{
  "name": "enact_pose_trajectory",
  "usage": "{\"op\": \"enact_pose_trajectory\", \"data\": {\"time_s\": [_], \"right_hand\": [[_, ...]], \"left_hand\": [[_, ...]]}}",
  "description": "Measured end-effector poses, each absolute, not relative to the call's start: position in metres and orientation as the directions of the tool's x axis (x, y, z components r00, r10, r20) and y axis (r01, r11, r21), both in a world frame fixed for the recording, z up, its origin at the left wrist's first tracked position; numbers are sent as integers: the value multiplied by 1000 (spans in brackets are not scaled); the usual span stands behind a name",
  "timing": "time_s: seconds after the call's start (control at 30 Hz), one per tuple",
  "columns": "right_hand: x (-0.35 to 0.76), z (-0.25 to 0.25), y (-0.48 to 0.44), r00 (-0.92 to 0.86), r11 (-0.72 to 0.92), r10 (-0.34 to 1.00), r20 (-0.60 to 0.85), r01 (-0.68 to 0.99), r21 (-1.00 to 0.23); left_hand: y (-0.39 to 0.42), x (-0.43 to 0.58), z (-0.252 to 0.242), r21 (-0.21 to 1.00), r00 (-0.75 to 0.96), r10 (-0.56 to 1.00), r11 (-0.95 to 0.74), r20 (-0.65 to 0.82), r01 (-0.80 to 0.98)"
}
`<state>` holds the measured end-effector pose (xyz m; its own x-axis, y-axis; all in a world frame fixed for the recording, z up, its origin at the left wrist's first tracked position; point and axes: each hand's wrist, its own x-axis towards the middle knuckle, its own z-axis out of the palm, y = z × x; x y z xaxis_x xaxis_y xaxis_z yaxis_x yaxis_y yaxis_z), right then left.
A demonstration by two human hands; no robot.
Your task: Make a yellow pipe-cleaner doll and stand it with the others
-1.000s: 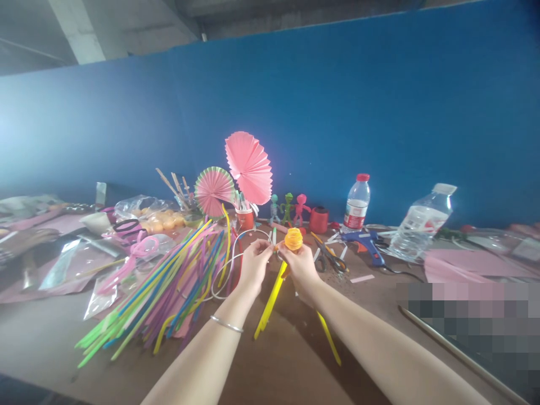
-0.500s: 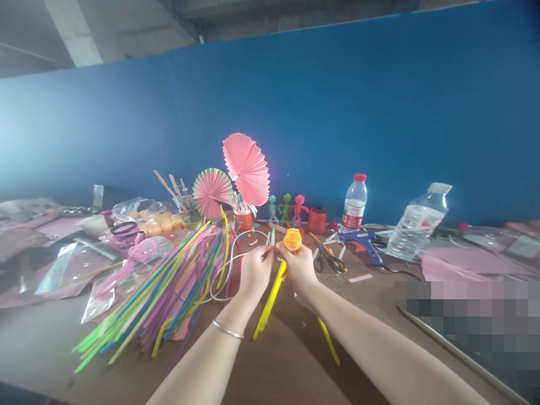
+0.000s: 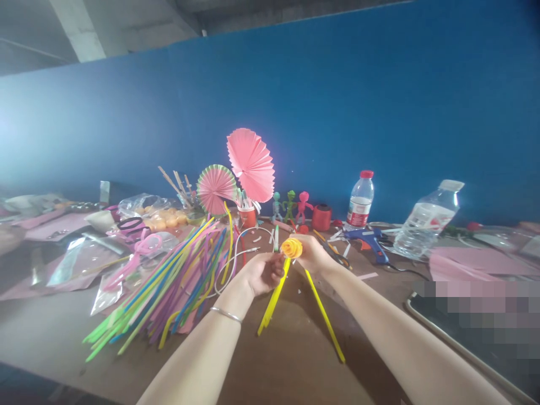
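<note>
A coiled orange-yellow pipe-cleaner piece (image 3: 292, 248) is held in front of me at the centre, above the brown table (image 3: 253, 365). My right hand (image 3: 314, 253) grips it from the right, its fingers partly hidden. Just left of and below the coil, my left hand (image 3: 265, 273) has its fingers curled together; what they pinch, if anything, is too small to make out. Under the hands lie yellow pipe cleaners (image 3: 272, 306), and another yellow one (image 3: 324, 318) slants off to the right.
A pile of coloured pipe cleaners (image 3: 160, 287) spreads at the left. Behind stand pink paper fans (image 3: 251, 163), small figures (image 3: 290, 205), a red spool (image 3: 322, 217) and bottles (image 3: 360, 202). A blue glue gun (image 3: 373, 244) and scissors (image 3: 335, 253) lie to the right.
The coil has tipped, its end now facing me more. My left hand has turned and moved slightly lower. The view has shifted a little to the left.
</note>
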<state>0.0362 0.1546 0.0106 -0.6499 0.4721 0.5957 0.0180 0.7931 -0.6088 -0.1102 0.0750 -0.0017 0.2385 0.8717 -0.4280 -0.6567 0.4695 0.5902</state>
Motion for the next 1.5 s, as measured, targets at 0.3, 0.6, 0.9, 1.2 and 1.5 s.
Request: {"op": "enact_pose_trajectory", "data": {"time_s": [0.3, 0.6, 0.9, 1.2, 1.5], "right_hand": [[20, 5, 148, -443, 387, 845, 300, 119, -914], [17, 3, 146, -414, 269, 880, 232, 32, -963], [20, 3, 148, -516, 198, 802, 301, -245, -949], [20, 2, 147, -637, 92, 718, 280, -312, -945], [13, -1, 146, -597, -61, 796, 100, -244, -968]], "left_hand": [[70, -101, 6, 658, -244, 821, -198, 516, 726], [69, -105, 2, 594, -219, 737, -291, 639, 750], [78, -103, -4, 927, -238, 971, -75, -15, -367], [76, -108, -8, 879, -107, 993, -5, -53, -478], [82, -102, -6, 977, -425, 893, -201, 152, -73]]}}
